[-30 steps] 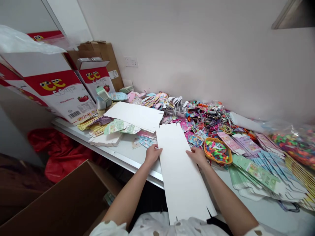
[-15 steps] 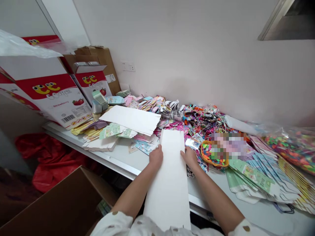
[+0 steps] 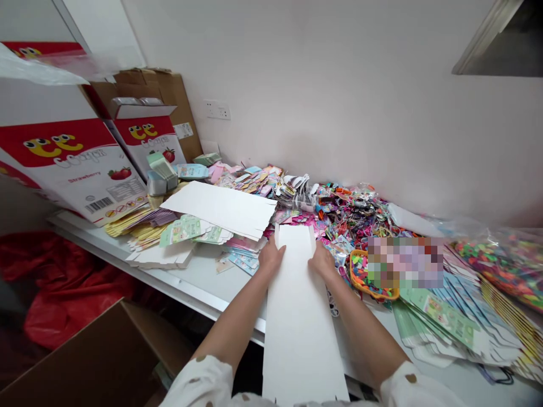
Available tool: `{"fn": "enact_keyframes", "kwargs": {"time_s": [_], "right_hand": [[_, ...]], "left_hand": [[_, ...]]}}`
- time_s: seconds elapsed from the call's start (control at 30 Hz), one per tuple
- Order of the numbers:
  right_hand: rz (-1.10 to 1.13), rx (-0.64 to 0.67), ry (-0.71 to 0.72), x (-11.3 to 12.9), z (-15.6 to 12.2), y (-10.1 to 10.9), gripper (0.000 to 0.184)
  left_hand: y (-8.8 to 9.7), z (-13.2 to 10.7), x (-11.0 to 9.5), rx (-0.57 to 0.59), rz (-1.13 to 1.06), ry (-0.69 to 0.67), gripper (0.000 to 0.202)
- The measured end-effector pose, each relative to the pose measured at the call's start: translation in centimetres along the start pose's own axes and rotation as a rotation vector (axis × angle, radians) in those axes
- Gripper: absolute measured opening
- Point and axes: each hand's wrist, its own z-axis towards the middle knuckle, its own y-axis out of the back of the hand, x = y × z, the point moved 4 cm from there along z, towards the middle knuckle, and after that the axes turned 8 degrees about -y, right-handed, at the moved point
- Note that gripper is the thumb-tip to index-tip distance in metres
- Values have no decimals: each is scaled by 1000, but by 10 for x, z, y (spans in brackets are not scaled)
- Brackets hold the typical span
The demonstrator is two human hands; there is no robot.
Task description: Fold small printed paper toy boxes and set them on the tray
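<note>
A long white cardboard blank [image 3: 301, 333] with notched edges lies on the white table [image 3: 190, 282], its near end running off the table edge towards me. My left hand [image 3: 270, 257] and my right hand [image 3: 322, 261] both rest on its far part, fingers at its two side edges. The far end of the blank touches a stack of similar white sheets [image 3: 218, 209]. Just right of my right hand sits an orange woven basket [image 3: 360, 277] of colourful small pieces.
Several piles of printed card packets and colourful trinkets [image 3: 352, 212] cover the table's back and right. Strawberry-printed boxes [image 3: 72, 169] stand at the left, with an open brown carton [image 3: 97, 362] and a red plastic bag [image 3: 42, 294] below the table edge. A pixelated patch hides part of the right side.
The white blank has swung from a slant to nearly straight towards me. My hands have moved closer together on it, and the whole view has shifted slightly.
</note>
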Motion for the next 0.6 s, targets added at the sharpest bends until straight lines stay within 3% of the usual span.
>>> {"fn": "enact_keyframes", "kwargs": {"time_s": [0.13, 0.3, 0.4, 0.6], "right_hand": [[84, -104, -23, 7, 24, 8, 40], [151, -129, -21, 3, 43, 1, 24], [195, -159, 8, 2, 47, -2, 32], [238, -247, 123, 6, 37, -1, 30]], "left_hand": [[3, 17, -7, -101, -41, -59, 28], [2, 11, -7, -153, -32, -148, 23], [1, 12, -8, -127, 11, -232, 27], [-2, 21, -12, 8, 102, -389, 21]]}}
